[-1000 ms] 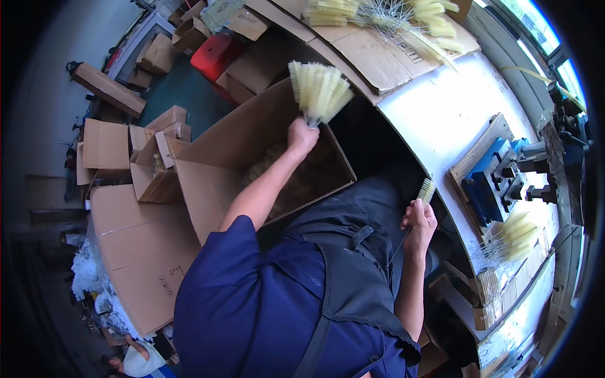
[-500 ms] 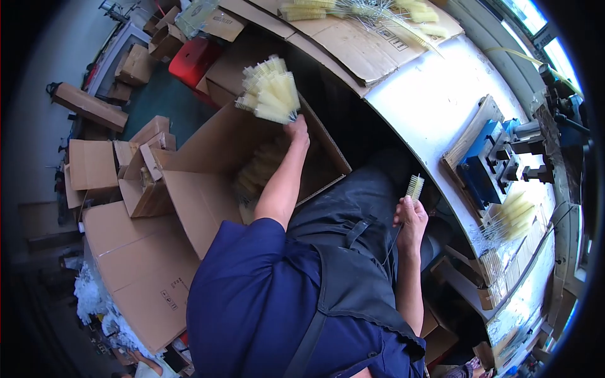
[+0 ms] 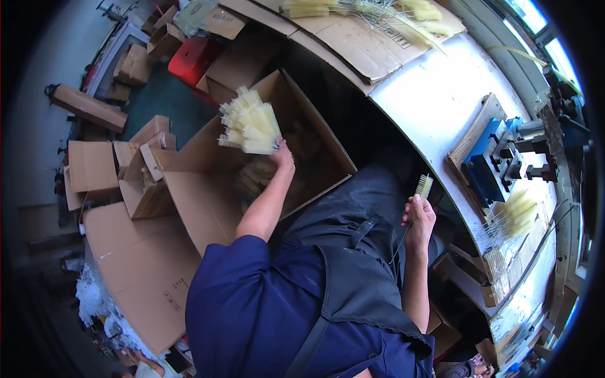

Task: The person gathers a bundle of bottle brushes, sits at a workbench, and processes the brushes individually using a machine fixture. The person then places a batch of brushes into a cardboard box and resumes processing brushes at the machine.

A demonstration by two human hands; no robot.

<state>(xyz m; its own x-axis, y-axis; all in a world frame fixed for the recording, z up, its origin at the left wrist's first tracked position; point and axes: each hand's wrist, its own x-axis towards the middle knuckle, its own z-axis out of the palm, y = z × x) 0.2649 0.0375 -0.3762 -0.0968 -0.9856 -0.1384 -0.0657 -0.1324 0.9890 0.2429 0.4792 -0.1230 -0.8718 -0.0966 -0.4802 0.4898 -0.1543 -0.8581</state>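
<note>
Your left hand (image 3: 283, 155), fingers clamped on brush bundle (image 3: 253, 123) over open carton (image 3: 203, 205); stems (image 3: 276, 145) mostly hidden. Your right hand (image 3: 419, 222) pinches single brush (image 3: 423, 186). Flap print (image 3: 171, 297) too small to read.

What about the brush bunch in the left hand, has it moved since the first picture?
Yes, to the left. The brush bunch in the left hand overlapped the right rim of the open cardboard box; now it is left of that rim.

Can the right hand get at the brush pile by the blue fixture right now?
Probably yes: the right hand is near the worktable edge and nothing clearly blocks the way to the brush pile, though it holds a single brush.
</note>
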